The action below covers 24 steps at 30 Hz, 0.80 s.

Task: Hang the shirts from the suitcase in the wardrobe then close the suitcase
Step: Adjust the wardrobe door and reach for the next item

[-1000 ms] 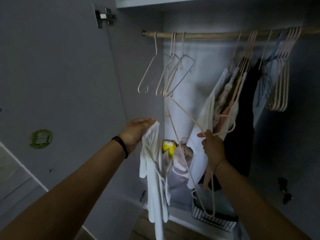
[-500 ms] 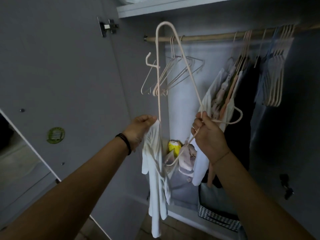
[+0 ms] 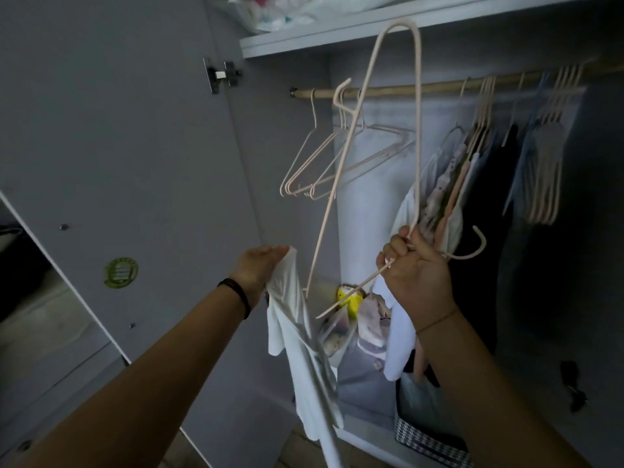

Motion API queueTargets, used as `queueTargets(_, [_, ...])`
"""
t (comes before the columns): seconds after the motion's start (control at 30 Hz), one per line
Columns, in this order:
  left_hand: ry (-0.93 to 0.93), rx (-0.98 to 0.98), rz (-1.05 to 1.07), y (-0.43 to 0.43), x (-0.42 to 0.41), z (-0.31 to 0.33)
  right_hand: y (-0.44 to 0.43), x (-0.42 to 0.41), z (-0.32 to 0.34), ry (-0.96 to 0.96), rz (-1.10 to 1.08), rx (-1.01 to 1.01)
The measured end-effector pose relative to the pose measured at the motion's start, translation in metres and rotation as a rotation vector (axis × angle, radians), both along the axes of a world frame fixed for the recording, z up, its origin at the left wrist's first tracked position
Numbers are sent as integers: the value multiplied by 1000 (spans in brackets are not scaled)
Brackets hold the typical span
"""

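**Q:** What had changed by this moment?

**A:** The pale pink hanger, which a second earlier had trailed downward from the right hand, had been swung up. Its upper shoulder tip stood in front of the shelf edge, above the rail. The right hand was closed round the hanger's neck. The white shirt remained off the hanger. It dangled in front of the open wardrobe from the left hand, whose fingers pinched the top of the cloth.

**Q:** What did that mean for the task?

**A:** Probably that the hanger had been freed for dressing. Threading it into the shirt was not yet done, and the suitcase was out of view.

**Q:** How were the two items oriented?

**A:** The hanger's long axis ran nearly vertical, one shoulder tip up and the other down beside the shirt. Its hook pointed right, toward the hung clothes, and curled upward. The shirt's long axis was vertical too, with a sleeve jutting left. Empty hangers hung on the rail behind.
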State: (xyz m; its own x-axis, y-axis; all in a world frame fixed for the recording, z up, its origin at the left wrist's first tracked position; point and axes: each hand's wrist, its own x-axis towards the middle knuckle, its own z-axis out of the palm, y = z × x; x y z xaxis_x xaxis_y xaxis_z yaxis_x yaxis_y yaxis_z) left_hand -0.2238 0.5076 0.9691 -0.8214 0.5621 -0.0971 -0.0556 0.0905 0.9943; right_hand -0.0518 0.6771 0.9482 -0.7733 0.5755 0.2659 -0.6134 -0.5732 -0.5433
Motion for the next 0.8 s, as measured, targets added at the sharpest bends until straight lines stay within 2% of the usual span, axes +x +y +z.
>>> queueTargets(0.37, [30,2,-20,1,5,0,7,14,8,26,-35,24])
queueTargets(0.63, [-102,191,-158,-4,8,28,-14,-9,-15,-28,12,30])
queueTargets(0.8, [-156,315,-216,-18,0,46,-23,-19,-36,-158,0,-59])
